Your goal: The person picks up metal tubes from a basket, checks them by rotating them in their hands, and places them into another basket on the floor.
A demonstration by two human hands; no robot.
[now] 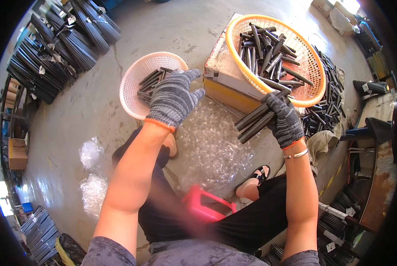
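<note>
My right hand (286, 117), in a grey knitted glove with an orange cuff, is closed around several short black tubes (255, 123). They point left and slightly down, just below the near rim of a large orange plastic basket (321, 82). More black tubes (269, 55) lie jumbled in that basket. My left hand (174, 97), gloved the same way, is in front of the right side of a smaller pale pink basket (127, 95). Its thumb and fingers are apart, with nothing seen between them. A few dark tubes (150, 82) lie in the pale basket, partly hidden by the hand.
The orange basket leans on a cardboard box (234, 91). Beside it is a heap of black tubes (322, 115). Clear plastic scraps (216, 146) cover the floor between my feet, near a pink plastic object (203, 206). Bundled dark rods (61, 48) stand at the far left.
</note>
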